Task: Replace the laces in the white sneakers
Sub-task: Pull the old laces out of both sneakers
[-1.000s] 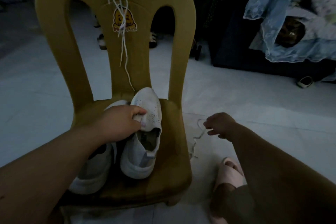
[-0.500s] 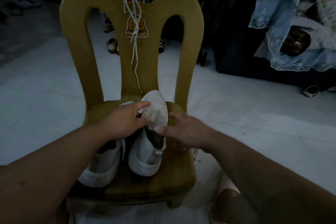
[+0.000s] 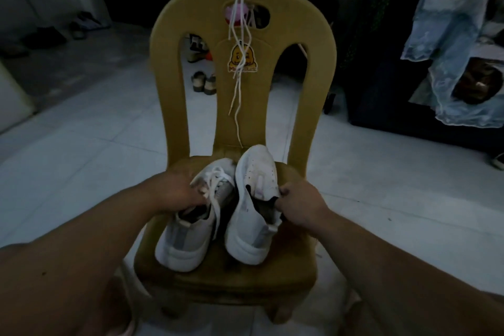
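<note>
Two white sneakers stand side by side on the seat of a yellow plastic chair [image 3: 275, 278], heels toward me. The left sneaker [image 3: 188, 237] still carries its white lace. My left hand [image 3: 177, 194] grips it at the laced collar. The right sneaker [image 3: 251, 213] has no lace in it. My right hand [image 3: 300, 202] pinches the edge of its collar on the right side. A bundle of white laces [image 3: 238, 43] hangs over the top of the chair back, down to just above the shoes.
The chair stands on a pale tiled floor [image 3: 81, 144]. Sandals [image 3: 203, 82] lie on the floor behind the chair. A dark cabinet with a light blue garment [image 3: 450, 49] draped over it stands at the right. More shoes [image 3: 81, 24] sit at the far left.
My right hand came up from the floor beside the chair and took the right sneaker's collar. My left hand let go of the right sneaker and moved to the left one.
</note>
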Action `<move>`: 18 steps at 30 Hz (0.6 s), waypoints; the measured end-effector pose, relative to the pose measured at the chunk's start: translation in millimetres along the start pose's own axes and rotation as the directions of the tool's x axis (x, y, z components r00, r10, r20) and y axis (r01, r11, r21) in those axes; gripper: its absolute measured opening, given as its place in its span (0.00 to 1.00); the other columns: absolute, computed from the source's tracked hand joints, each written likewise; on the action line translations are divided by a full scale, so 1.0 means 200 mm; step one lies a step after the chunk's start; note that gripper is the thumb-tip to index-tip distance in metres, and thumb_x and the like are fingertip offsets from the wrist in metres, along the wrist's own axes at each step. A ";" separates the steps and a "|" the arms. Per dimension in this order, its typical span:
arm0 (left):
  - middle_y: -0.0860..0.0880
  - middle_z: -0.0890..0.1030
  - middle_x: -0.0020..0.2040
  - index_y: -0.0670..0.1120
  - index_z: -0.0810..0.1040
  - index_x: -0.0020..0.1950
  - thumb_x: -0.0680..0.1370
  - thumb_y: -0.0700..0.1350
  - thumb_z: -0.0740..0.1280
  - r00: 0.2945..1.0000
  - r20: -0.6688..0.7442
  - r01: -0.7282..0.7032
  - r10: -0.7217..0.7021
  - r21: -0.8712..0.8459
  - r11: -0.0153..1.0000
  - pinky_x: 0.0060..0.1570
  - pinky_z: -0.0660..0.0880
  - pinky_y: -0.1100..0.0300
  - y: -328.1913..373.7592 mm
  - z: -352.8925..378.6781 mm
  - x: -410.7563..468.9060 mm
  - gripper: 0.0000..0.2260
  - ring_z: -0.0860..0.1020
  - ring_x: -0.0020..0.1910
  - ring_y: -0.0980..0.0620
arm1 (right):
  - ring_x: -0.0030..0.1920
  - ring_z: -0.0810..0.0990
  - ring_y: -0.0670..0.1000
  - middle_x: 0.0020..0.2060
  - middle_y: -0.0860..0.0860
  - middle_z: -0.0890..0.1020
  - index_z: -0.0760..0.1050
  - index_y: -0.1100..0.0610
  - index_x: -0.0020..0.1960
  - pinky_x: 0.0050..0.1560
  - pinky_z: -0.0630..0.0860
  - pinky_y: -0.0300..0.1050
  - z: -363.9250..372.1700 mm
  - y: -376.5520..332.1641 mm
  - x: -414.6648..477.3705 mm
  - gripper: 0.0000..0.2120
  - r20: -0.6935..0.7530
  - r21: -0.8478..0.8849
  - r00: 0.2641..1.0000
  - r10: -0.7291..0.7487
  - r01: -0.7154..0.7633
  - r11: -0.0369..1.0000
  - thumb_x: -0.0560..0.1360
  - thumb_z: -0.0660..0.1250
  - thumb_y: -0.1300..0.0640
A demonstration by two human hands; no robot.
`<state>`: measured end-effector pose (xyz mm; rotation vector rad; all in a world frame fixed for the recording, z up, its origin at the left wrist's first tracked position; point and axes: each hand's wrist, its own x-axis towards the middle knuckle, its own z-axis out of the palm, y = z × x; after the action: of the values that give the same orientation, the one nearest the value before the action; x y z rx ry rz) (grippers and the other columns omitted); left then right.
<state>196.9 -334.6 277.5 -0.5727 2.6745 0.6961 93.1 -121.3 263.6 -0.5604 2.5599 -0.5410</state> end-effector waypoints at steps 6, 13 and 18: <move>0.47 0.76 0.40 0.45 0.73 0.39 0.74 0.52 0.69 0.979 0.045 0.184 -0.198 0.216 0.959 0.31 0.66 0.62 -0.06 0.02 0.04 0.11 0.73 0.37 0.53 | 0.37 0.79 0.55 0.39 0.60 0.82 0.82 0.62 0.43 0.40 0.76 0.48 -0.08 0.01 -0.02 0.07 -0.103 0.229 0.992 0.073 -0.047 0.972 0.73 0.65 0.63; 0.47 0.77 0.39 0.42 0.81 0.44 0.74 0.41 0.66 0.984 -0.120 0.154 -0.132 0.194 0.969 0.32 0.67 0.63 -0.12 -0.11 0.02 0.05 0.75 0.37 0.53 | 0.28 0.72 0.48 0.31 0.54 0.78 0.82 0.59 0.42 0.28 0.69 0.39 -0.22 -0.01 -0.06 0.07 -0.115 0.389 0.986 0.121 -0.068 0.919 0.72 0.66 0.67; 0.47 0.81 0.41 0.48 0.85 0.47 0.75 0.42 0.68 0.911 -0.389 0.141 -0.141 -0.028 0.990 0.32 0.68 0.62 -0.14 -0.33 -0.14 0.07 0.76 0.37 0.51 | 0.34 0.75 0.52 0.34 0.55 0.78 0.81 0.59 0.41 0.35 0.76 0.45 -0.23 -0.05 -0.07 0.08 -0.098 0.587 0.975 0.201 -0.107 0.803 0.71 0.66 0.69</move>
<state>221.4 -383.0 332.8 -0.9874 2.9513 0.5909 84.1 -110.9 309.7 -0.0874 2.3615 -1.2851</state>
